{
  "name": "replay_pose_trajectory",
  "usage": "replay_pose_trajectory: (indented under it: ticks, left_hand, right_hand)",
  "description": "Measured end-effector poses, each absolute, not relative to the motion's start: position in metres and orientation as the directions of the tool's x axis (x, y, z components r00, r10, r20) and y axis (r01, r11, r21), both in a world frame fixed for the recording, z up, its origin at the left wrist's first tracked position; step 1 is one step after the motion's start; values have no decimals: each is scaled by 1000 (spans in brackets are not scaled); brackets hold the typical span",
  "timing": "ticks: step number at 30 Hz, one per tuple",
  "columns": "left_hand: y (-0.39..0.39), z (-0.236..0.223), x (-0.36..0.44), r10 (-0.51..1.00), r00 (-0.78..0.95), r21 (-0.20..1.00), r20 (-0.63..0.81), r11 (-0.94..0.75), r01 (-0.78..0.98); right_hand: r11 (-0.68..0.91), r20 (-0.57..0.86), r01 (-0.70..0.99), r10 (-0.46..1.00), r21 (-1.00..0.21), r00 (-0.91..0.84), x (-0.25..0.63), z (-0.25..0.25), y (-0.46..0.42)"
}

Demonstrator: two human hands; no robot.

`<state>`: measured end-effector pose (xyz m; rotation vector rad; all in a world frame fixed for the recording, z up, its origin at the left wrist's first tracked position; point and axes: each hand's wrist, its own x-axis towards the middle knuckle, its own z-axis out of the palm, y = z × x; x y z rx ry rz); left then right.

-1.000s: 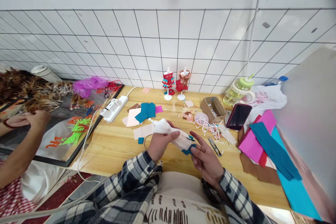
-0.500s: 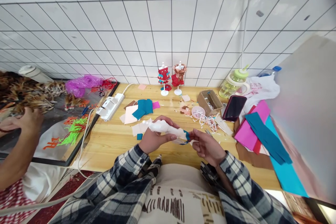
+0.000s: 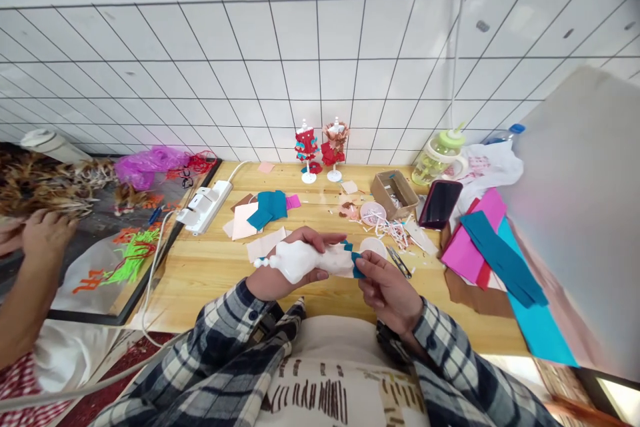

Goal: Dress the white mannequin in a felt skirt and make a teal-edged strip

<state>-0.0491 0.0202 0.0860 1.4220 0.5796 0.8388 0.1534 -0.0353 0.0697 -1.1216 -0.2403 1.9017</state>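
Observation:
My left hand point(image 3: 270, 280) is wrapped round a small white mannequin torso point(image 3: 296, 261), which lies sideways with its knobbed neck end pointing left. Pale pink paper covers the torso's right part, edged by a strip of teal paper point(image 3: 357, 265). The fingers of my right hand point(image 3: 383, 283) pinch that teal strip at the right end. Behind my hands stand two small dress forms, one in red and blue paper point(image 3: 307, 145), the other in brown and red paper point(image 3: 334, 147).
Left are paper pieces point(image 3: 270, 209) and a power strip point(image 3: 206, 207). To the right are a cutter knife point(image 3: 399, 261), a cardboard box point(image 3: 395, 193), a phone point(image 3: 441, 204), a drink bottle point(image 3: 440, 157) and coloured sheets point(image 3: 505, 260). A co-worker's hand point(image 3: 47, 233) is at far left.
The torso has turned in my left hand, showing a broader side. My right fingers have closed on the teal strip's edge. The cutter knife and a round white dish show more fully.

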Motion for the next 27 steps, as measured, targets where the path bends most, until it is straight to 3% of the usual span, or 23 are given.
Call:
replay_pose_trajectory:
  ticks: [6,12,20,27]
  left_hand:
    - [26,76,-49,804,570,974,167,-46,-220]
    - [24,81,-46,779,598,963,190,-29,-268]
    - [25,82,-48,765,618,969,180,-31,-245]
    - [25,95,-50,715,670,980,198,-124,-156]
  right_hand:
    - [-585,-586,-684,761,-436,-279,154,71,-35]
    - [-533,-551,-635,812,-559,-196,148,72,-31]
    - [-533,-514,-715,811,-453,-279,150,69,-33]
    - [-537,-540,-673,808,-509,-236,157,71,-24]
